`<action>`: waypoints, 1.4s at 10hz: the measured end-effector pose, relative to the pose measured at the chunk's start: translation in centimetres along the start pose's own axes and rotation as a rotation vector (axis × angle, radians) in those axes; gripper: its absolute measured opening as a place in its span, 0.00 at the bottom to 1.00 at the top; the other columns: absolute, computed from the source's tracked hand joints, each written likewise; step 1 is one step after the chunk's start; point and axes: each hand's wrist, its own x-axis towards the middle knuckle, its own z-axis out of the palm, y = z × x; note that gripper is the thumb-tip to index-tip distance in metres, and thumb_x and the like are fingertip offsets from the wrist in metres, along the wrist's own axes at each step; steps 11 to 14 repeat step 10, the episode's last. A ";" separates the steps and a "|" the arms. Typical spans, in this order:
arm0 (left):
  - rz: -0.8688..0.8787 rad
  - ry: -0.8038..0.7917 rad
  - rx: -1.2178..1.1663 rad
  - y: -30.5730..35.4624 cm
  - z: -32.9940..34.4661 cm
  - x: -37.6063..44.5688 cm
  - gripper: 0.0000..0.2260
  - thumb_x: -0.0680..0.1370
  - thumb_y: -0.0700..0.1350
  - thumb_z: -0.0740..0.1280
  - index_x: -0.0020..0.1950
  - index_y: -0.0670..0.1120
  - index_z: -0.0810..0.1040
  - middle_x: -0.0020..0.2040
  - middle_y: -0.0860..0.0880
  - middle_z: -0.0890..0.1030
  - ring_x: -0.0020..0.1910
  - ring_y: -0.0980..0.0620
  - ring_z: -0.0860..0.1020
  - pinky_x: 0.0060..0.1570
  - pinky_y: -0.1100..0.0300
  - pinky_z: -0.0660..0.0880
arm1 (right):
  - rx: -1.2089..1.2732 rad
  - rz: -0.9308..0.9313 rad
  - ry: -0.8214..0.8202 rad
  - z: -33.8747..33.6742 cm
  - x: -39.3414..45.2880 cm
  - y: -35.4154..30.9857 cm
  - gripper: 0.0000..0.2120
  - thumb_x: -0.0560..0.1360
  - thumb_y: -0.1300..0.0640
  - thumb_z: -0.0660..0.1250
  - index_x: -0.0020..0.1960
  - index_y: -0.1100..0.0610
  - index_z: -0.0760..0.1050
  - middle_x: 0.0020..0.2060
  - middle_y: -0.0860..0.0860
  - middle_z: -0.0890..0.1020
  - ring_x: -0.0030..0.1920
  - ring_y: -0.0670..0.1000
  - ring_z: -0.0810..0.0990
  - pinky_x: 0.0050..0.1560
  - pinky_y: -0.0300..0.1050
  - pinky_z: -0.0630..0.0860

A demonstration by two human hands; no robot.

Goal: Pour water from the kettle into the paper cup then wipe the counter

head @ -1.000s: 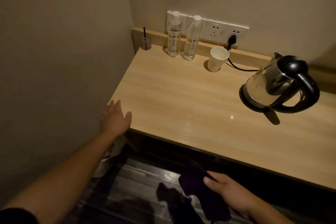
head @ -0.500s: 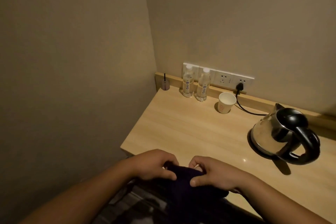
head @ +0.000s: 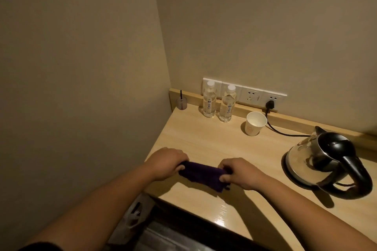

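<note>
A: Head view, item one: dark purple cloth (head: 203,175), bunched into a roll, lying on the counter (head: 204,140) near its front left corner. Long axis runs left to right, tilting slightly toward the person on the right end.

B: Hands?

A: The left hand (head: 166,164) is closed around the left end of the roll, the right hand (head: 239,173) closed around the right end, fingers curled over the fabric. Each hand is at its own end; neither is nearer.

B: Item two?

A: Paper cup (head: 256,122), upright, beyond the cloth and a little to the right, near the back ledge. It appears to hold some water, though that is hard to confirm. It bears a faint printed emblem, not readable.

B: Kettle?

A: Kettle (head: 324,161), steel with black lid and handle, on its base to the right of the cloth, nearer the right hand. No brand visible.

B: Judgement?

A: Pouring looks done; wiping follows. The open counter lies ahead and to the right of the cloth.

B: Other writing?

A: Two water bottles (head: 218,102) at the back wall carry vertical labels, too small to read.
</note>
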 end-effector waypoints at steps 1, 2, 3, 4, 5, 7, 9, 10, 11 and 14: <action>0.016 0.142 0.130 -3.4 -0.2 2.8 0.09 0.79 0.46 0.64 0.57 0.52 0.79 0.51 0.51 0.81 0.50 0.49 0.77 0.51 0.49 0.73 | -0.227 0.002 0.317 0.6 4.0 -0.2 0.05 0.74 0.52 0.67 0.49 0.50 0.76 0.43 0.49 0.80 0.43 0.51 0.78 0.41 0.46 0.74; -0.002 0.215 0.208 -6.0 2.0 4.5 0.10 0.71 0.43 0.72 0.52 0.51 0.79 0.47 0.51 0.81 0.47 0.49 0.78 0.47 0.51 0.75 | -0.517 -0.039 0.526 3.1 6.7 -0.3 0.07 0.67 0.59 0.72 0.43 0.53 0.76 0.38 0.52 0.80 0.37 0.55 0.78 0.35 0.47 0.71; 0.027 0.176 0.220 -8.0 6.7 3.8 0.18 0.60 0.41 0.79 0.47 0.51 0.80 0.46 0.52 0.81 0.46 0.50 0.79 0.44 0.55 0.76 | -0.471 -0.104 0.542 7.8 7.6 0.0 0.05 0.67 0.58 0.69 0.42 0.54 0.75 0.38 0.52 0.80 0.36 0.56 0.78 0.35 0.47 0.72; 0.097 0.155 0.169 -8.7 11.4 1.6 0.22 0.57 0.40 0.81 0.49 0.48 0.83 0.52 0.48 0.83 0.50 0.48 0.81 0.46 0.55 0.78 | -0.357 -0.036 0.468 12.6 7.2 0.6 0.07 0.73 0.53 0.64 0.48 0.53 0.77 0.47 0.50 0.80 0.44 0.53 0.77 0.42 0.48 0.73; 0.072 0.117 0.136 -8.6 12.9 0.4 0.25 0.57 0.38 0.80 0.52 0.47 0.83 0.58 0.47 0.82 0.53 0.47 0.80 0.47 0.54 0.78 | -0.353 0.049 0.412 14.7 6.4 0.9 0.15 0.77 0.48 0.59 0.59 0.51 0.76 0.60 0.46 0.76 0.56 0.50 0.75 0.55 0.45 0.72; 0.077 0.022 0.158 -8.9 12.2 -0.1 0.29 0.54 0.41 0.80 0.56 0.49 0.83 0.59 0.48 0.82 0.53 0.49 0.81 0.47 0.55 0.78 | -0.398 0.142 0.372 14.6 5.9 0.3 0.21 0.77 0.46 0.57 0.65 0.51 0.75 0.68 0.49 0.74 0.68 0.51 0.71 0.68 0.48 0.66; -0.011 0.019 -0.004 -8.6 11.5 -1.2 0.25 0.70 0.44 0.71 0.68 0.49 0.74 0.68 0.48 0.75 0.57 0.48 0.78 0.53 0.54 0.76 | -0.239 0.162 0.387 12.1 5.0 -1.6 0.15 0.76 0.49 0.60 0.59 0.50 0.77 0.54 0.48 0.81 0.52 0.51 0.79 0.52 0.46 0.75; -0.147 -0.073 -0.228 -6.9 9.5 -0.7 0.14 0.79 0.46 0.57 0.62 0.48 0.76 0.57 0.48 0.79 0.50 0.48 0.78 0.46 0.55 0.74 | -0.030 0.284 0.155 10.6 4.6 -2.6 0.13 0.78 0.48 0.57 0.49 0.53 0.77 0.40 0.49 0.80 0.41 0.50 0.78 0.41 0.45 0.72; -0.147 -0.073 -0.228 -6.9 9.5 -0.7 0.14 0.79 0.46 0.57 0.62 0.48 0.76 0.57 0.48 0.79 0.50 0.48 0.78 0.46 0.55 0.74 | -0.030 0.284 0.155 10.6 4.6 -2.6 0.13 0.78 0.48 0.57 0.49 0.53 0.77 0.40 0.49 0.80 0.41 0.50 0.78 0.41 0.45 0.72; -0.147 -0.073 -0.228 -6.9 9.5 -0.7 0.14 0.79 0.46 0.57 0.62 0.48 0.76 0.57 0.48 0.79 0.50 0.48 0.78 0.46 0.55 0.74 | -0.030 0.284 0.155 10.6 4.6 -2.6 0.13 0.78 0.48 0.57 0.49 0.53 0.77 0.40 0.49 0.80 0.41 0.50 0.78 0.41 0.45 0.72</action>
